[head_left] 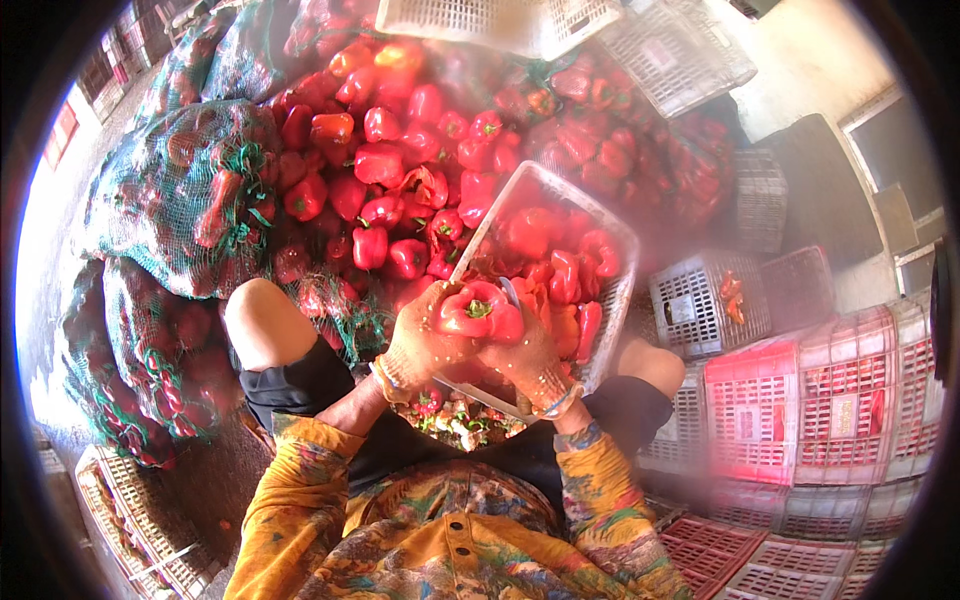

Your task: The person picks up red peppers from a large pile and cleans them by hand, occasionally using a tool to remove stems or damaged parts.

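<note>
In front of my lap, a red bell pepper (470, 313) with its green stem facing up is held by my left hand (424, 328), which wears an orange knitted glove. My right hand (528, 358), gloved alike, is closed against the pepper's right side. A thin blade of a small knife (510, 292) sticks up from it beside the pepper; the handle is hidden. Just beyond my hands a white plastic crate (586, 197) stands tilted, with several red peppers in it. Green stem scraps (468, 425) lie below my wrists.
A large heap of red peppers (385, 165) spreads ahead. Green mesh sacks (180, 200) full of peppers stand to the left. White crates (680, 55) lie at the back, and stacked crates (845, 400) line the right. Another crate (130, 530) sits at the lower left.
</note>
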Demonstrator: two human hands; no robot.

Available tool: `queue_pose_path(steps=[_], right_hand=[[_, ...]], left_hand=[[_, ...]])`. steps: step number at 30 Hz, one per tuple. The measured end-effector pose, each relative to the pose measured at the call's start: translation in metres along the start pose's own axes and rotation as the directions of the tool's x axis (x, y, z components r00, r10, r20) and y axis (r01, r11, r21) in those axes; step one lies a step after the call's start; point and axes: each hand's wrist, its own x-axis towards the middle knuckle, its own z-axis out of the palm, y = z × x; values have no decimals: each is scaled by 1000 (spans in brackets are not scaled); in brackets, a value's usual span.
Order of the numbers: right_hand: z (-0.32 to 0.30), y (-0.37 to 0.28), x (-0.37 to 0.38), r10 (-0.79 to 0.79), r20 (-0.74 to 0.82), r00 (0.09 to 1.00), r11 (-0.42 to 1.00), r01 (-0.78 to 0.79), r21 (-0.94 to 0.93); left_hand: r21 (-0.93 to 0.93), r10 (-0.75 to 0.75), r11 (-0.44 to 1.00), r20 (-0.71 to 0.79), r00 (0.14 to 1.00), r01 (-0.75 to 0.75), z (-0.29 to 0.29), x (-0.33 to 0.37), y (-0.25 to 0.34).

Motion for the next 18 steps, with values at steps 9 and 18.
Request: queue_pose_path(steps=[9, 18], right_hand=[[-33, -27, -1, 95, 170, 981, 877, -163, 451], [-16, -32, 15, 129, 72, 989, 910, -147, 388]], left_hand=[[-863, -66, 423, 276, 959, 277, -21, 0, -29], [-977, -42, 213, -17, 999, -7, -25, 11, -15]])
